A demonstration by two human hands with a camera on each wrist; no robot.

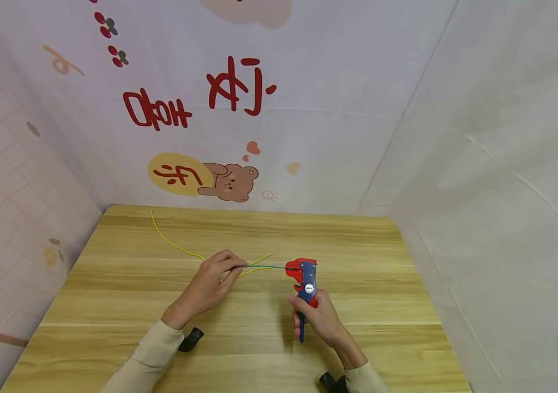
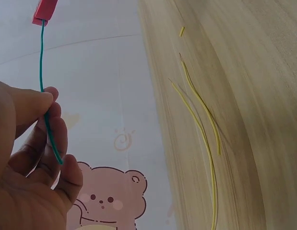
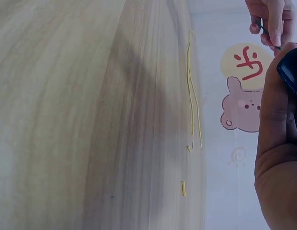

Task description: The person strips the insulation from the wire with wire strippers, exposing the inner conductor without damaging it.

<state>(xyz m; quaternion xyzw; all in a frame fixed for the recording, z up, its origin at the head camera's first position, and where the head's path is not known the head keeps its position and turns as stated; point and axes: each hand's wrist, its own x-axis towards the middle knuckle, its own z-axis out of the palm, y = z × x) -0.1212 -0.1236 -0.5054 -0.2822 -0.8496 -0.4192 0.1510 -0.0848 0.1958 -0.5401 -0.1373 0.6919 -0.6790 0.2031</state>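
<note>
Between thumb and fingertips, my left hand (image 1: 214, 279) pinches a green wire (image 2: 41, 62), whose loose end lies along the fingers in the left wrist view. The wire's other end runs into the red head of a wire stripper (image 1: 307, 273). My right hand (image 1: 322, 316) grips the stripper by its blue and red handles, holding it upright above the table. How far the wire reaches inside the head is hidden. In the right wrist view only a dark part of the handle shows past the right hand (image 3: 278, 143).
Yellow wires (image 2: 201, 124) with bared tips lie on the wooden table (image 1: 239, 349) behind the left hand. Short yellow insulation pieces (image 3: 183, 188) lie near them. Black curved objects (image 1: 191, 339) sit by both wrists. Printed cloth walls (image 1: 328, 164) border the table at the back and sides.
</note>
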